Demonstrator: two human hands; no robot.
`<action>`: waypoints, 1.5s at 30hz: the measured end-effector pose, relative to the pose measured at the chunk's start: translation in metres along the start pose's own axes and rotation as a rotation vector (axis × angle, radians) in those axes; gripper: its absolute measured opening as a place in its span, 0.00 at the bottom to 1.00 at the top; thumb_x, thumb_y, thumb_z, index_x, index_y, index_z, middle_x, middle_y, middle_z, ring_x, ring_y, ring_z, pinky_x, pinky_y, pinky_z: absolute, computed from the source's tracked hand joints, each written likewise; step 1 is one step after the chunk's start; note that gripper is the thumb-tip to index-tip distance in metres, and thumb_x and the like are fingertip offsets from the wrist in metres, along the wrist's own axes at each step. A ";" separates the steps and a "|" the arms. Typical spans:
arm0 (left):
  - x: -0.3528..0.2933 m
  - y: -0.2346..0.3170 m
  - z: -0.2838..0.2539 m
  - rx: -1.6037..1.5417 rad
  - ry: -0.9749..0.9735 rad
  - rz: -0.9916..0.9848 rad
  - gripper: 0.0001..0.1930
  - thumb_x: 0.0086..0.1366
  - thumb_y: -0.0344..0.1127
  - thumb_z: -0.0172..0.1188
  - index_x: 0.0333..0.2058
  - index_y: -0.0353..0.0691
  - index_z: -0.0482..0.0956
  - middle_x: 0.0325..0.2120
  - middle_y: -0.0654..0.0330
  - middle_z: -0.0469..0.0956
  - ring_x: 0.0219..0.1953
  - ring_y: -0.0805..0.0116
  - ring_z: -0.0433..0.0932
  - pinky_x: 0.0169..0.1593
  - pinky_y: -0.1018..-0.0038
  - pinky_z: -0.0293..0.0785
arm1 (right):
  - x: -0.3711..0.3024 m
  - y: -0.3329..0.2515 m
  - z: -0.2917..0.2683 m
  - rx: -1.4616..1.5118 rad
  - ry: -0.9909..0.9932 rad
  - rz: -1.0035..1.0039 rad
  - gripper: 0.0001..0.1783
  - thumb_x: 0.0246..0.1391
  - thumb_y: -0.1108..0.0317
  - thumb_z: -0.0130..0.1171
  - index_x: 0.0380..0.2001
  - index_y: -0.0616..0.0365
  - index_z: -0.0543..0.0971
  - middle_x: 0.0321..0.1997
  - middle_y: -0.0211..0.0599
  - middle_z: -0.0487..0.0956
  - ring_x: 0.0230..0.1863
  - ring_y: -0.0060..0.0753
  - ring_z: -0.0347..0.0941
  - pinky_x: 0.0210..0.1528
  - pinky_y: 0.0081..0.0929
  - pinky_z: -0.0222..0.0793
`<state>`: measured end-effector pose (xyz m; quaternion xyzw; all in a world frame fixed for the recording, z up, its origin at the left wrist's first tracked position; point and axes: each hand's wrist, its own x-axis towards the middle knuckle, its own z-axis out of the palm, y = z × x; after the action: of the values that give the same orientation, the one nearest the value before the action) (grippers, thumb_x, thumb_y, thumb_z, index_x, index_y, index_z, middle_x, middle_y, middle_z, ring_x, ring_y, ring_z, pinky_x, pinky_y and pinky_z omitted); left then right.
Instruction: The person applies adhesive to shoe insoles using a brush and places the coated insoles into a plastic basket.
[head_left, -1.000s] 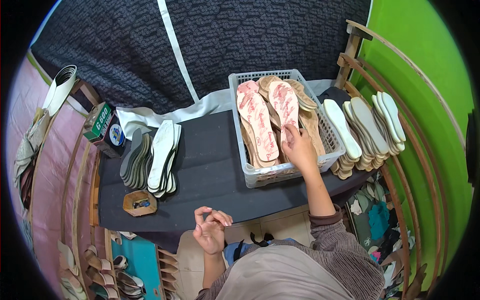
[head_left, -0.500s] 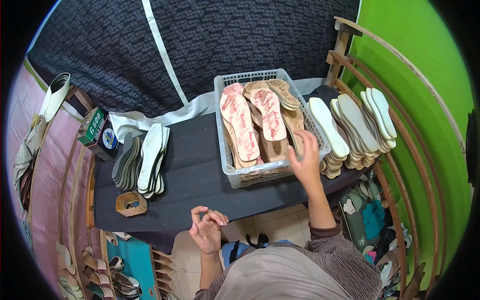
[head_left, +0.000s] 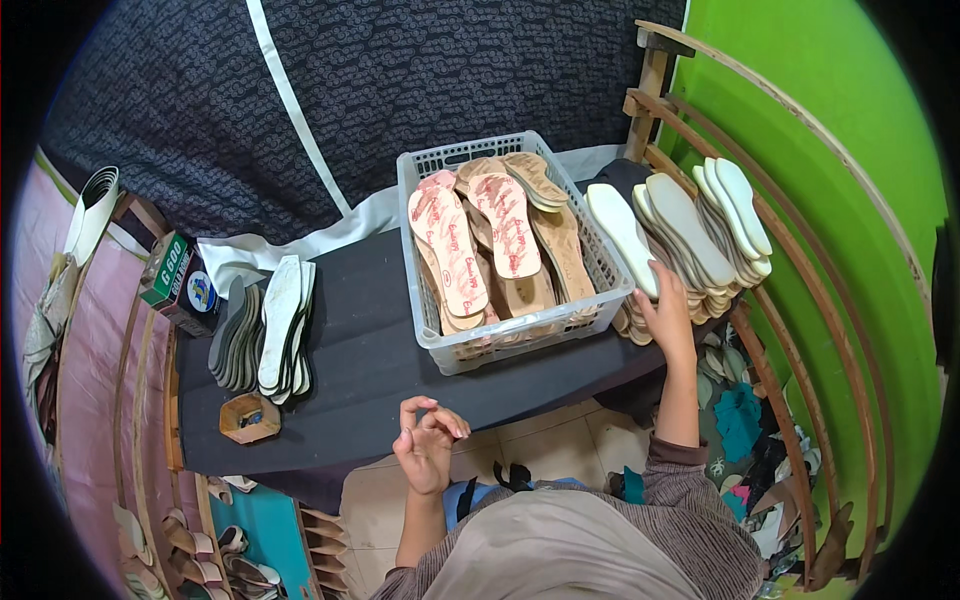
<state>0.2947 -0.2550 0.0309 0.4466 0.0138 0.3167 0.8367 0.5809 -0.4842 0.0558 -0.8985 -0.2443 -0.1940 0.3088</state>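
Note:
My right hand (head_left: 668,318) is at the near end of a white insole (head_left: 618,228), the top one of a stack just right of the plastic basket (head_left: 500,352). Its thumb and fingers are spread, and the fingertips seem to touch the insole's edge. Beside that stack stand more insoles, a grey-beige stack (head_left: 690,230) and a white-topped one (head_left: 738,205). My left hand (head_left: 428,450) hovers in front of the table's near edge, fingers loosely bent and apart, with nothing in it. Tan insoles (head_left: 565,250) and pink-marked insoles (head_left: 450,250) fill the basket.
Dark insoles (head_left: 238,340) and white insoles (head_left: 285,325) stand in stacks at the table's left, behind a small wooden box (head_left: 250,418). A green and black carton (head_left: 180,280) is at the far left corner. Wooden rails (head_left: 800,260) line the right side.
My right hand has moved right, from the basket's near right corner to the white insole stack. My left hand has shifted slightly and stays raised. The whole view has turned a little.

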 end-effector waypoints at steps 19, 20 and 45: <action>-0.017 0.022 -0.026 0.048 0.148 0.031 0.20 0.63 0.50 0.41 0.44 0.39 0.61 0.24 0.55 0.69 0.31 0.66 0.69 0.40 0.69 0.67 | -0.015 -0.094 -0.005 1.489 -0.100 0.277 0.25 0.61 0.57 0.48 0.53 0.65 0.62 0.45 0.45 0.75 0.37 0.41 0.76 0.42 0.34 0.73; -0.016 0.024 -0.024 0.079 0.155 0.014 0.20 0.63 0.49 0.43 0.45 0.39 0.61 0.26 0.55 0.70 0.32 0.66 0.69 0.41 0.69 0.67 | -0.020 -0.108 0.000 1.524 -0.259 0.255 0.25 0.60 0.59 0.50 0.54 0.65 0.62 0.44 0.47 0.75 0.37 0.42 0.76 0.41 0.35 0.73; -0.050 0.187 -0.201 -0.131 0.825 0.466 0.24 0.63 0.52 0.38 0.45 0.38 0.66 0.31 0.58 0.69 0.32 0.64 0.72 0.39 0.60 0.72 | -0.100 -0.387 0.174 1.062 -1.243 -0.373 0.17 0.54 0.69 0.58 0.47 0.60 0.71 0.40 0.37 0.77 0.41 0.25 0.74 0.43 0.23 0.70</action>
<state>0.0966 -0.0588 0.0380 0.2209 0.2245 0.6469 0.6945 0.3184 -0.1363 0.0565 -0.5217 -0.5735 0.4295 0.4630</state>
